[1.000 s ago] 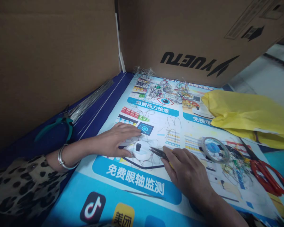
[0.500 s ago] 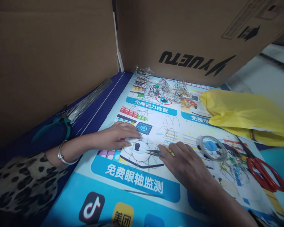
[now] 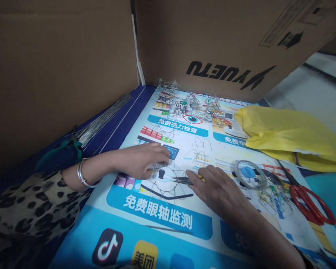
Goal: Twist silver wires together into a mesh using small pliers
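Above a poster [image 3: 81, 235], the right hand [image 3: 212, 188] grips pliers [image 3: 182, 181], tips at thin wire [image 3: 160, 191] between the hands. The left hand [image 3: 145, 160] curls at the wire, its hold unclear; tape [image 3: 263, 181] and red scissors [image 3: 297, 194] lie farther right.

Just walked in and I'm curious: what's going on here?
Thin, bent wire is being worked by hand on a printed sheet. The right hand holds pliers, their tips near the wire; the left hand is at the wire's left side, though whether it grips it I can't tell. Red-handled scissors lie to the right; tangled wire lies farther back, near the cardboard.
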Tool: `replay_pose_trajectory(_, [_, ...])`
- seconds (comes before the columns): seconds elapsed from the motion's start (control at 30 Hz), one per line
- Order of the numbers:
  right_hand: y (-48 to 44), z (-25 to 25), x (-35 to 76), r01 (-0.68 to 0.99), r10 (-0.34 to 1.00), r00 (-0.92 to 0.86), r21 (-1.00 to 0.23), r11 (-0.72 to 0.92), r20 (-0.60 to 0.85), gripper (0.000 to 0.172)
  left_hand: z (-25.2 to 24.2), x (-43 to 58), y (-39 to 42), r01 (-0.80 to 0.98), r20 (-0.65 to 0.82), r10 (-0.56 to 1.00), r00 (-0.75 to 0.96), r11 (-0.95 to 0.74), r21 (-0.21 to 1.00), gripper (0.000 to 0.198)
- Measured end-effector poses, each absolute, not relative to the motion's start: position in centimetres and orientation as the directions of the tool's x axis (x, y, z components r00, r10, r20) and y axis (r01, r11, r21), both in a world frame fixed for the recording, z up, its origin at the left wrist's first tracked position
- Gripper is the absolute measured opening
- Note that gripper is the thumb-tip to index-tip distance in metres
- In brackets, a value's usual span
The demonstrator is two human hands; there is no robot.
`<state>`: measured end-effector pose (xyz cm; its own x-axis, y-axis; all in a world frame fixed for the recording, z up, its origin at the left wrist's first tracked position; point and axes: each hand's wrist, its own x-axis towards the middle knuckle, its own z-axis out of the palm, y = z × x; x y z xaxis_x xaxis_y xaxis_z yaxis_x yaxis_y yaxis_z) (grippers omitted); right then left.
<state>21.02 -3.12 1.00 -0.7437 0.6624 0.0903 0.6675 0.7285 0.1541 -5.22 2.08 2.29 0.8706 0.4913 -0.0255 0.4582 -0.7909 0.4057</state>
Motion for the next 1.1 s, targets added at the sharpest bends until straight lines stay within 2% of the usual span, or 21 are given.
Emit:
replay_pose_trajectory(0.27, [-3.2,0.9,21.0,0.676,0.672,-0.736,0.139,0.724,0.078,0.027,2.3,-4.9,2.5,0.462,-0.040,0.485,0.873,-0.799,0.385,0.027])
replay_pose_trajectory(0.5, [-2.7,1.3,21.1,0.649,0.645,-0.760,0.126,0.750,0.080,0.026,2.6,-4.8,3.2,0.355,-0.026,0.378,0.925,-0.841,0.407,0.034])
replay_pose_trajectory(0.73, [-2.7,1.1,21.2,0.658,0.654,-0.753,0.125,0.743,0.075,0.027,2.8,-4.8,3.0,0.382,-0.026,0.405,0.914,-0.835,0.397,0.041])
replay_pose_trajectory(0.93, [-2.5,1.4,21.2,0.648,0.648,-0.760,0.129,0.750,0.051,0.024,3.3,-4.4,3.1,0.351,0.009,0.378,0.926,-0.870,0.346,0.035])
replay_pose_trajectory(1.1, [-2.3,1.7,21.2,0.633,0.637,-0.771,0.137,0.762,0.018,0.025,3.1,-4.4,3.4,0.352,0.014,0.389,0.921,-0.848,0.395,0.029])
